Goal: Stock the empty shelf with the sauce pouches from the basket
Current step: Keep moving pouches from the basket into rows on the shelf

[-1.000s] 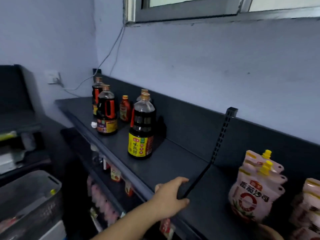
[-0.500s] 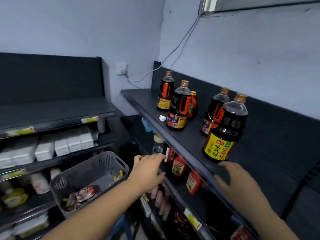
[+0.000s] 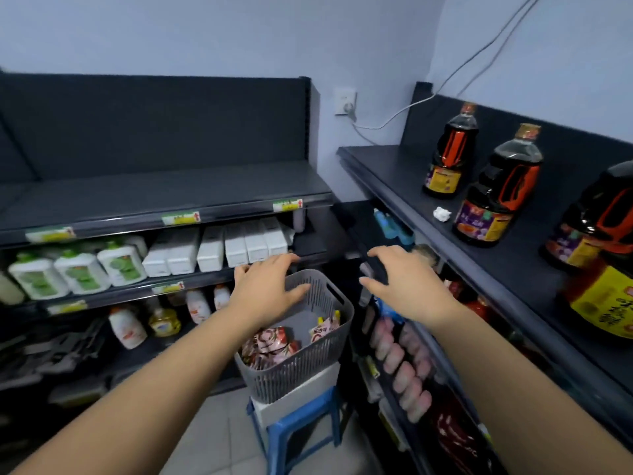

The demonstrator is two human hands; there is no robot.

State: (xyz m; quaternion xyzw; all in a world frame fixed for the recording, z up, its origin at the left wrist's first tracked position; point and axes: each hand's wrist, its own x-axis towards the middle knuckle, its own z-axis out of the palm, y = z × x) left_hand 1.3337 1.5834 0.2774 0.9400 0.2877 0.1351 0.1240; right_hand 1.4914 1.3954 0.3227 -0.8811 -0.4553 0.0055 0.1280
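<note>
A grey slotted basket (image 3: 301, 366) stands on a white box on a blue stool, low in the middle. Inside lie several pink and red sauce pouches (image 3: 270, 346), and one with a yellow spout (image 3: 323, 329) leans against the far wall. My left hand (image 3: 265, 289) hovers over the basket's left rim, fingers spread, holding nothing. To the right of the basket, my right hand (image 3: 406, 282) reaches forward, fingers straight and empty. The dark top shelf (image 3: 407, 173) runs along the right wall.
Dark sauce bottles (image 3: 496, 190) and a crumpled white scrap (image 3: 442, 214) sit on the right shelf. The left rack (image 3: 171, 197) holds white packs and green-labelled bottles. Pink and red packs fill the lower right shelves (image 3: 407, 368). A blue stool (image 3: 301, 430) stands on the tiled floor.
My view has swung left and down from the shelf with placed pouches to the basket. Both hands have left the shelf edge and now reach toward the basket.
</note>
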